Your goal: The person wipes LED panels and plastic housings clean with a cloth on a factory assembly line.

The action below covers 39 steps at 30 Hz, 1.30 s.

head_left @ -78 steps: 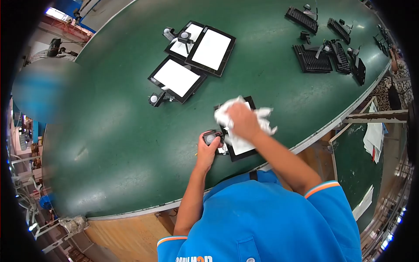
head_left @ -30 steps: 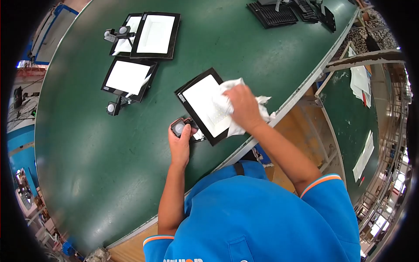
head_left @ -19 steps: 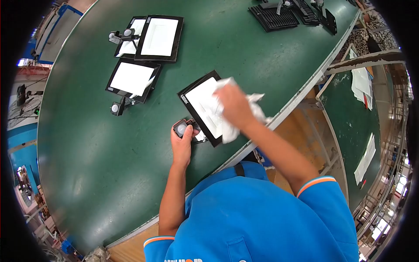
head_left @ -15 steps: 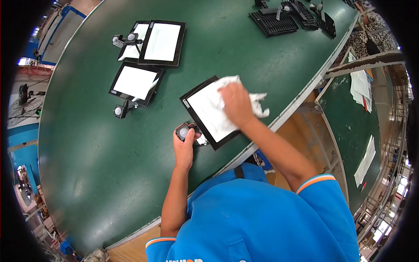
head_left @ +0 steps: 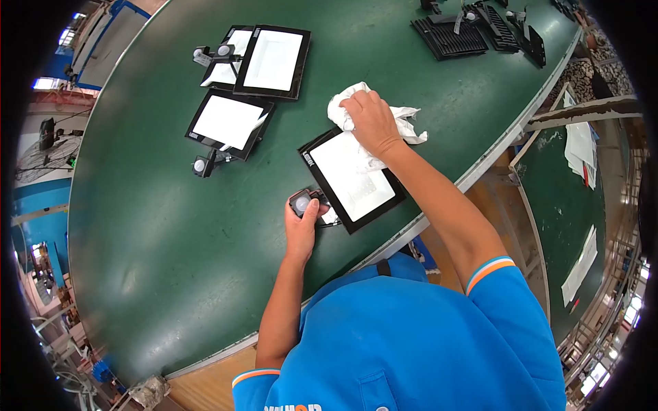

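Note:
Near the front edge of the green table lies a flat black-framed panel (head_left: 363, 195) with a white face, tilted in view. My left hand (head_left: 301, 222) is closed around the small black sensor unit (head_left: 300, 203) with a round white dome, at the panel's left side. Bunched under the fingers of my right hand (head_left: 372, 122) is a white cloth (head_left: 408, 126), which lies over the panel's upper edge and partly on the table. The cloth hides the panel's top corner.
More framed panels with sensor units lie at the upper left, two overlapping (head_left: 273, 60) and one below them (head_left: 226, 123). Black finned parts (head_left: 449, 35) are at the top right. The green table's metal edge (head_left: 480, 168) runs diagonally. Papers (head_left: 580, 267) lie on another surface at right.
My right hand and the cloth have moved up toward the panel's top edge, uncovering more of its white face. The whole view has shifted slightly. My left hand keeps its hold.

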{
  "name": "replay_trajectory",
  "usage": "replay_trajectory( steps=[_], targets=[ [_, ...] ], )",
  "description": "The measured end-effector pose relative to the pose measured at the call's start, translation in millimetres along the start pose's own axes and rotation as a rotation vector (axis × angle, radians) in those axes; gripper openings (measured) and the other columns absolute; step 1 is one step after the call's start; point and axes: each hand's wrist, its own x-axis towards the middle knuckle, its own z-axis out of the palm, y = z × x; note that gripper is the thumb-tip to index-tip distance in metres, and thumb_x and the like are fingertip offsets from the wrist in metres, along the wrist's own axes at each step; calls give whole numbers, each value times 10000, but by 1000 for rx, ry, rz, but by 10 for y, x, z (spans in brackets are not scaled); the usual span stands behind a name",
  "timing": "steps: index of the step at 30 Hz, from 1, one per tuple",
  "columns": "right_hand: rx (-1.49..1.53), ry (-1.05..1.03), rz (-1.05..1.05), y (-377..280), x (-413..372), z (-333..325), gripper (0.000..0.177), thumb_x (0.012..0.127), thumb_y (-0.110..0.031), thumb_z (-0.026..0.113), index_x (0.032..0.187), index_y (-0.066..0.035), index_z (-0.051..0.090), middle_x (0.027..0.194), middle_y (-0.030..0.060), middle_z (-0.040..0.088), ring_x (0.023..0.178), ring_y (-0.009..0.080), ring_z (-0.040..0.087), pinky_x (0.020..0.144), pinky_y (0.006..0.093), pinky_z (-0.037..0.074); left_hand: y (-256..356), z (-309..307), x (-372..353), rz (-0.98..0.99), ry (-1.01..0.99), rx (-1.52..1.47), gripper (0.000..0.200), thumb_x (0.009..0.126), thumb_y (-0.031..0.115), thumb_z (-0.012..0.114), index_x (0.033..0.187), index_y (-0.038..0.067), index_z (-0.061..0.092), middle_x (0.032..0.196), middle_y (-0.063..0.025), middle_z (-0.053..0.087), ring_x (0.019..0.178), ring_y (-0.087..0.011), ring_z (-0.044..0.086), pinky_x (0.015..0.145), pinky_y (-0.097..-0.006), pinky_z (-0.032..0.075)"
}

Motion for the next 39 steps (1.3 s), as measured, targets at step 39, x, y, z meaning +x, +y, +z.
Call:
replay_trajectory(
  steps=[39],
  targets=[
    [-62,-396,620,30,-396,-1244,323,756,-277,644,987,-72,551,870,143,571,838,323,571,695,409,457,-12,-21,-15,2,-43,-67,283,899,141,531,1123,10,419,1055,-116,538,875,-212,582,845,-385,481]
  ],
)
